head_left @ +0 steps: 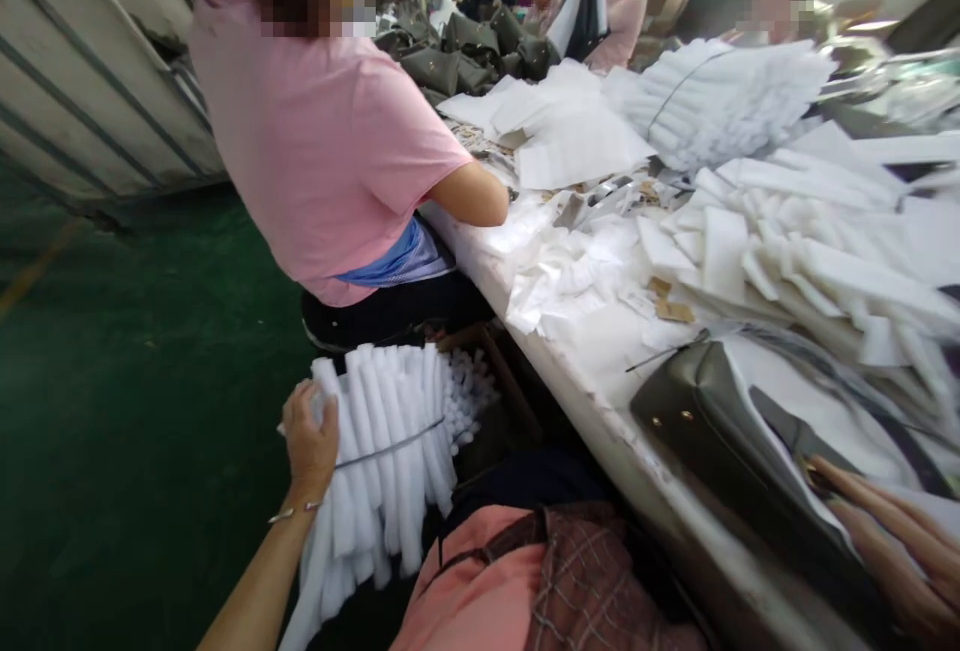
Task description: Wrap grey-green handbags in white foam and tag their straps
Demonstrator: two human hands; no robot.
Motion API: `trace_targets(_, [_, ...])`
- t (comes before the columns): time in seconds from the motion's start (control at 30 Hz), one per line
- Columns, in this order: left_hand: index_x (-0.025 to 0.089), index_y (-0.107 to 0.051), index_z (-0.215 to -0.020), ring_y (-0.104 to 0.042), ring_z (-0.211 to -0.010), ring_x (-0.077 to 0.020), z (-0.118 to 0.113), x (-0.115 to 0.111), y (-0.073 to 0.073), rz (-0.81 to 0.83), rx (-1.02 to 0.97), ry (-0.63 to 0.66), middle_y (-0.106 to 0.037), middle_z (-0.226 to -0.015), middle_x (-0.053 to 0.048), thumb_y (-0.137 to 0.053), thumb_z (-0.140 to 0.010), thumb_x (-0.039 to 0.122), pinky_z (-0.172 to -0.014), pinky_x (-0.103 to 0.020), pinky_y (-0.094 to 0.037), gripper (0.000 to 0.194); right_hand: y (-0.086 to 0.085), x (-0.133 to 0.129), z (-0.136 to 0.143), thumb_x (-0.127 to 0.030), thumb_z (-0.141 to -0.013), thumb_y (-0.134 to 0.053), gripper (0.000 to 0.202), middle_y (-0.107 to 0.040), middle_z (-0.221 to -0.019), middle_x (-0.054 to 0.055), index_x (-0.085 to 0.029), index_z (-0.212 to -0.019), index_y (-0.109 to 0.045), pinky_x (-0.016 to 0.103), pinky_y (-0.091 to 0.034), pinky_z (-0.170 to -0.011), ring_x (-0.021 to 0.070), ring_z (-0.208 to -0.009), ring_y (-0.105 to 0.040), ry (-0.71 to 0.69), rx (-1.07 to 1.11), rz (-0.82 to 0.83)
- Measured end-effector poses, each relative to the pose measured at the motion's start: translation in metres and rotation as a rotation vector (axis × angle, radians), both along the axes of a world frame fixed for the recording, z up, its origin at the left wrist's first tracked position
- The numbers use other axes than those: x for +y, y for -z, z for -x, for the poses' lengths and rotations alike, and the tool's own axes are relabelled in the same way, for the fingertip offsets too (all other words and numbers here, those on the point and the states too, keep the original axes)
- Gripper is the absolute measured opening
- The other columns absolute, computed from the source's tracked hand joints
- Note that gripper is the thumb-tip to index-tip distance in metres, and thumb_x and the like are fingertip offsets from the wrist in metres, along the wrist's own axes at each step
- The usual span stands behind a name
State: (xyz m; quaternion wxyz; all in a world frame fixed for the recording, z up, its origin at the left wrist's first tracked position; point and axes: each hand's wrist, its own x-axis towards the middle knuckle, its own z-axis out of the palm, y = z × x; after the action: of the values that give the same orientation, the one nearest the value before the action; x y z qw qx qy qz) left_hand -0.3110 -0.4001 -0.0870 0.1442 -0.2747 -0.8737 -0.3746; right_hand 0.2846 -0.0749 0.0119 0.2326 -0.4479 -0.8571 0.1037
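Note:
At the lower left, my left hand (309,439) has its fingers curled over the end of a bundle of white foam strips (394,431), tied round with a dark cord. A dark olive bag (697,411) lies tilted on the table's near edge, its pale inside showing. My right hand (892,536) is at the bag's opening at the far right, long fingers along its edge, partly blurred and cut off by the frame.
A person in a pink shirt (300,131) sits at the white table (555,361). Loose foam pieces (795,241) and another tied bundle (735,96) lie on it. A box (517,386) stands beneath its edge. Dark bags (480,46) and other people are behind.

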Motion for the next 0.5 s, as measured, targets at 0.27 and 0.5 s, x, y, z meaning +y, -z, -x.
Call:
trace_targets(0.27, [0.020,-0.053,-0.126,-0.046,-0.133,-0.0279,-0.091,0.159,-0.086,-0.156,0.197,0.600,-0.054,-0.137,-0.013,-0.048,-0.094,0.039,-0.115,-0.046,-0.035,0.037,-0.041,-0.027,0.050,-0.045,-0.097,-0.045,0.041,-0.067,-0.122,0.012,-0.020,-0.123,-0.066,0.041,-0.052,-0.100,0.0258,-0.112,-0.064,0.101,0.107,0.100])
trace_targets(0.5, [0.012,-0.058,-0.123,-0.039,-0.139,-0.0344,-0.029,0.189,-0.081,0.080,0.310,0.392,-0.049,-0.143,-0.020,-0.044,-0.094,0.042,-0.117,-0.053,-0.025,0.043,-0.029,-0.032,0.039,-0.048,-0.097,-0.045,0.044,-0.065,-0.124,0.010,-0.023,-0.130,-0.061,0.045,-0.050,-0.100,0.0286,-0.111,-0.063,0.090,0.117,0.053])
